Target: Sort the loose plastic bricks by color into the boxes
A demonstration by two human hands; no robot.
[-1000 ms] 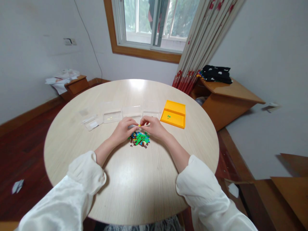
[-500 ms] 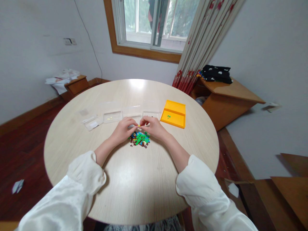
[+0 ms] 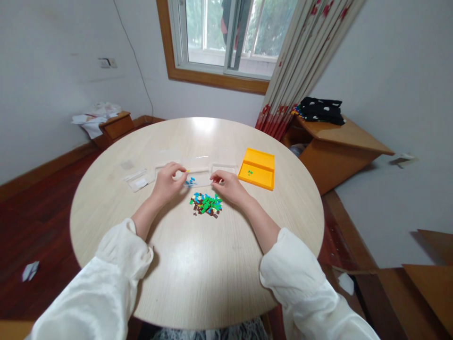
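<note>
A heap of small coloured bricks (image 3: 206, 204), green, blue and brown, lies on the round table (image 3: 198, 264) between my hands. My left hand (image 3: 167, 180) is closed in a pinch on a tiny yellow piece (image 3: 188, 171), held over a clear shallow tray (image 3: 198, 175) with a few blue pieces inside. My right hand (image 3: 228, 185) rests curled just right of that tray, fingertips pressed together above the heap; what they hold, if anything, I cannot make out.
More clear trays (image 3: 138, 180) line the table's far side, and an orange tray (image 3: 257, 168) with green pieces sits at right. A wooden cabinet (image 3: 332, 146) with dark cloth stands by the curtain (image 3: 300, 61). Cardboard (image 3: 424, 288) lies on the floor at right.
My hands, joined over the heap before, have parted. The left hand moved left and away with the yellow piece over the clear tray; the right stayed beside the heap. The camera shifted slightly.
</note>
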